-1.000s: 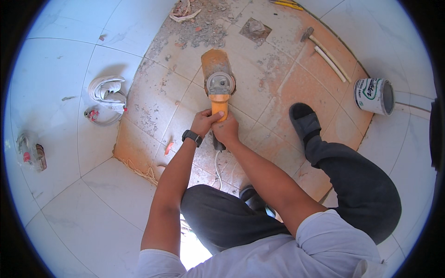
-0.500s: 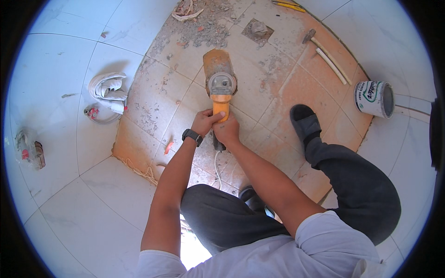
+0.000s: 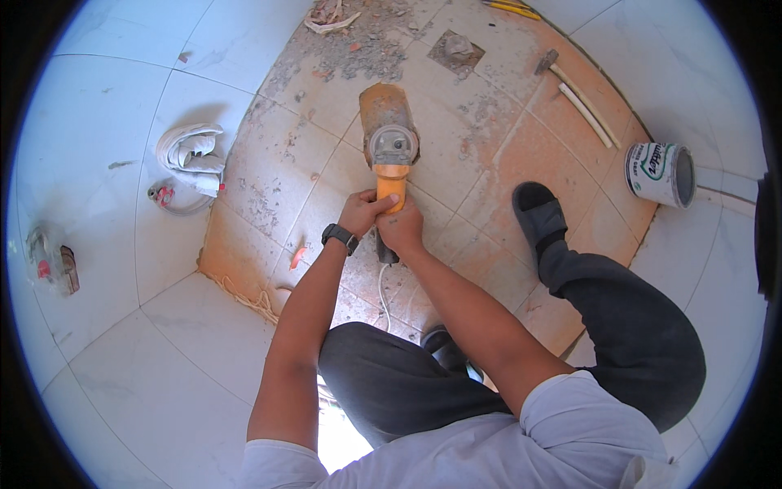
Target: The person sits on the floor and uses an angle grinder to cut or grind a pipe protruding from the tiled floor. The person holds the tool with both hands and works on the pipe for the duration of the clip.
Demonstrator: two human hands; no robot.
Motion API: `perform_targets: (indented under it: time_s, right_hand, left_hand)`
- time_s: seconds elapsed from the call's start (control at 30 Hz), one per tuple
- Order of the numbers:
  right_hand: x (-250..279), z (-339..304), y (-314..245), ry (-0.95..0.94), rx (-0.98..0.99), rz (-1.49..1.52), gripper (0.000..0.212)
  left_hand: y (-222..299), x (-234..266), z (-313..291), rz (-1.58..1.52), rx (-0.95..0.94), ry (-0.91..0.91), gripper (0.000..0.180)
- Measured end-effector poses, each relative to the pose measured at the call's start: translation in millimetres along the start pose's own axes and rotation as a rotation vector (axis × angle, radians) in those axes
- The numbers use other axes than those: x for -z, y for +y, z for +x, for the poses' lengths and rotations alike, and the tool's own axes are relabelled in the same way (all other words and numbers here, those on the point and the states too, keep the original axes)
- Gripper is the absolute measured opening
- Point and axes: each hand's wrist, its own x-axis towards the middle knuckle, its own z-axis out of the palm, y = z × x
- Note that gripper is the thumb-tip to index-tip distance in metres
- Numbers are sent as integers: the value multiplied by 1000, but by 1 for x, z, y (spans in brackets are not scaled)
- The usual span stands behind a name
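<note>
A yellow angle grinder (image 3: 391,178) with a grey head points away from me over the tiled floor. Around its yellow body wrap both my hands, the left hand (image 3: 359,214) with a dark watch at its wrist and the right hand (image 3: 401,228) just beside it. The grinder's head lies at the near end of a rounded, brownish hole (image 3: 384,104) cut into the tiles. From its black rear end a white cord (image 3: 381,289) trails back toward my knee. Whether the disc touches the tile is hidden beneath the head.
Rubble (image 3: 366,57) is strewn at the far side, beside a square opening (image 3: 457,52). Right of it lie a hammer (image 3: 570,81) and a white pipe (image 3: 584,116). A paint can (image 3: 658,174) lies at the right wall. A white cloth (image 3: 192,155) is at left.
The whole scene has shifted very slightly in view. Both hands keep the same grip on the grinder, whose head stays at the hole.
</note>
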Motion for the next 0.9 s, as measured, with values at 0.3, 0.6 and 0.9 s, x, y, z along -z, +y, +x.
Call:
perform_targets:
  time_s: [0.3, 0.6, 0.9]
  right_hand:
    - [-2, 0, 4, 7, -27, -8, 42]
    - [-2, -1, 4, 10, -24, 13, 42]
    - [-5, -1, 7, 17, -48, -9, 44]
  left_hand:
    - [2, -1, -1, -5, 13, -14, 51]
    - [1, 0, 1, 27, 23, -10, 51]
    - [-2, 2, 1, 9, 16, -22, 52]
